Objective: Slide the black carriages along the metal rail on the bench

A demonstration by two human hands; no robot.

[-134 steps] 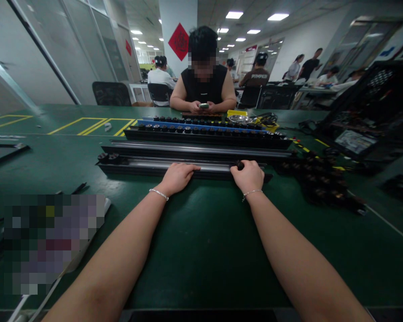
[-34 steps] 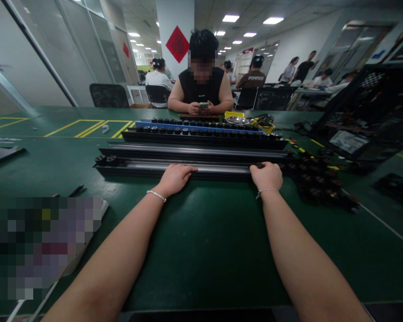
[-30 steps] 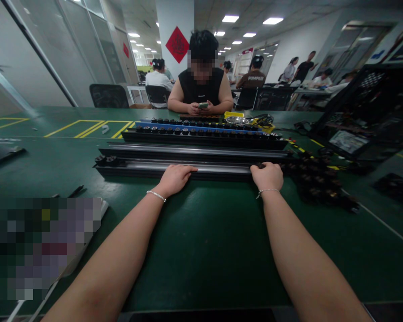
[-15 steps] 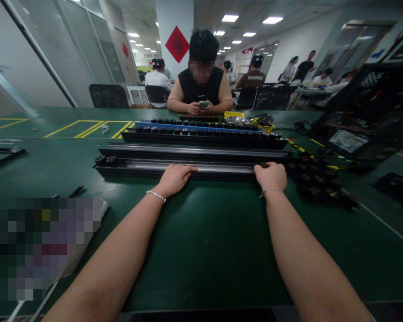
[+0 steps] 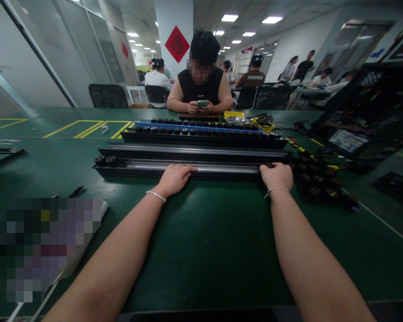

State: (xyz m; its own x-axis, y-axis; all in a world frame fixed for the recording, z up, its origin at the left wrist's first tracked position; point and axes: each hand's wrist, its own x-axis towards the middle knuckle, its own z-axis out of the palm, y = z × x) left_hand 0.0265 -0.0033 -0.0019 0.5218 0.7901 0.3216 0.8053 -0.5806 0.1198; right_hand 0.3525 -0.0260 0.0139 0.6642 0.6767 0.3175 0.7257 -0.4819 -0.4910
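On the head view I have two bare hands working across a green tabletop (image 5: 201, 250). My left hand (image 5: 175, 179) lies on the nearest black rail (image 5: 226, 169), a little right of the middle of its left half, fingers pressed together and the index stretched along the channel toward the right; I can't tell whether the thumb closes on the rail, since it is hidden. My right hand (image 5: 279, 176) is at the rail's right end, thumb and fingers bent in and pinching a small dark piece (image 5: 272, 165) at the channel. The hand covers most of that piece, so its shape is hard for me to make out.

At the far left end of the same rail sit two round black parts (image 5: 105, 160), side by side. Just behind lies a second black rail (image 5: 201, 151), parallel to the first. Beyond it is a third rail (image 5: 204, 137) carrying a long row of round black parts, and past that a blue strip (image 5: 245, 130) shows between rows.

Just right of my right hand, a heap of dark parts (image 5: 319, 179) spreads over the table. A yellow tray (image 5: 233, 114) and a shiny dish (image 5: 237, 120) stand near the far edge (the dish catches the light). Across from me, a person in a black sleeveless top (image 5: 203, 89) holds a phone (image 5: 202, 103) in both hands.
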